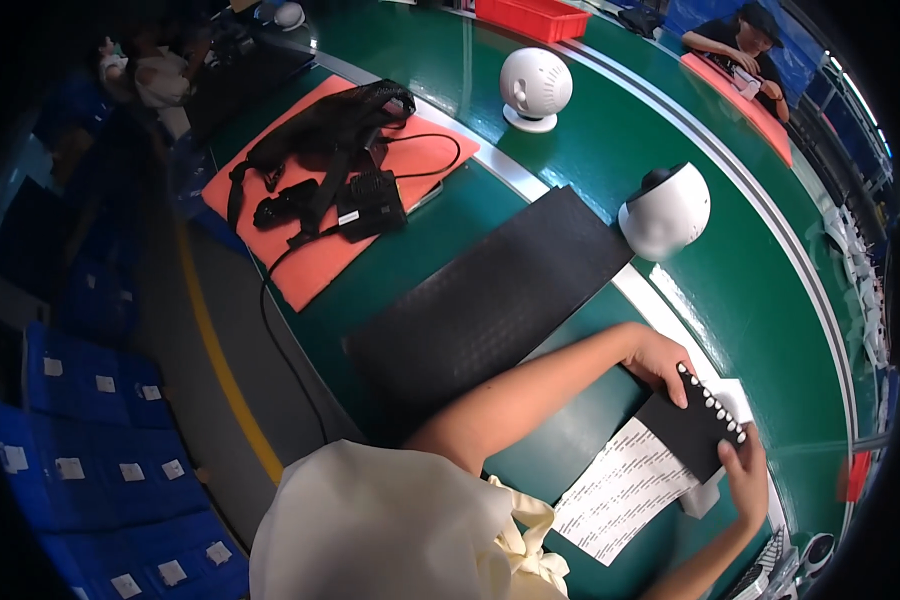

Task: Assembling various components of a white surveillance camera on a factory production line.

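Both hands hold a small black tray low at the right, over the green table. The left hand grips its upper left end, fingers curled over the edge, and the right hand pinches its lower right corner — thumb on top. A row of small white pieces runs along the tray's upper edge. Just under the tray lies a white printed sheet, partly covered by it.

Further up, a long black ribbed mat lies slantwise on the table, with a white rounded device near its far right corner and a white round fan beyond. To the left, an orange mat carries black straps and a black box with a cable. At the far edge sit a red bin and another person — leaning on a second orange mat.
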### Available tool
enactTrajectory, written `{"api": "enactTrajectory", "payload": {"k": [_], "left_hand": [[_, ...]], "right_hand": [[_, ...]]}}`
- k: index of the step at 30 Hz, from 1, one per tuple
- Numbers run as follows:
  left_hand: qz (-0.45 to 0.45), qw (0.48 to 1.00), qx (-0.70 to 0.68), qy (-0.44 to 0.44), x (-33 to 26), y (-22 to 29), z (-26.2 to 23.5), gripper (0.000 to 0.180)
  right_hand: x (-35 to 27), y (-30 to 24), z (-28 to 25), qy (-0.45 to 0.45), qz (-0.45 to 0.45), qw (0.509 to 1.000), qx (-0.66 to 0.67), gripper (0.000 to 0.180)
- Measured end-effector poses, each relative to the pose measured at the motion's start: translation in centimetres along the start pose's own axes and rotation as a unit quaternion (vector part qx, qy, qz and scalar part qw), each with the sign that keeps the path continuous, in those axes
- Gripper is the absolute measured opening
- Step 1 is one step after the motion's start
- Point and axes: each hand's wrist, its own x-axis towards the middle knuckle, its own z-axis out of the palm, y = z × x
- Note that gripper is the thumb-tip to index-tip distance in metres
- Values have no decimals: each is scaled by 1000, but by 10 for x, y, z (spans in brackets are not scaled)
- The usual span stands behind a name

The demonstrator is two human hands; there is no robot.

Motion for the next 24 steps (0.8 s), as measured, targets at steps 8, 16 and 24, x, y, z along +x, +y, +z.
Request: {"api": "enactTrajectory", "payload": {"k": [8, 16, 24], "left_hand": [[-16, 1000, 3, 23, 2, 5, 2, 40], [-43, 970, 233, 48, -6, 14, -1, 49], [-105, 943, 315, 38, -14, 22, 2, 50]], "right_hand": [[6, -104, -6, 52, 16, 933, -355, 52], [135, -70, 20, 46, -188, 827, -528, 27], [179, -89, 82, -209, 2, 840, -501, 73]]}}
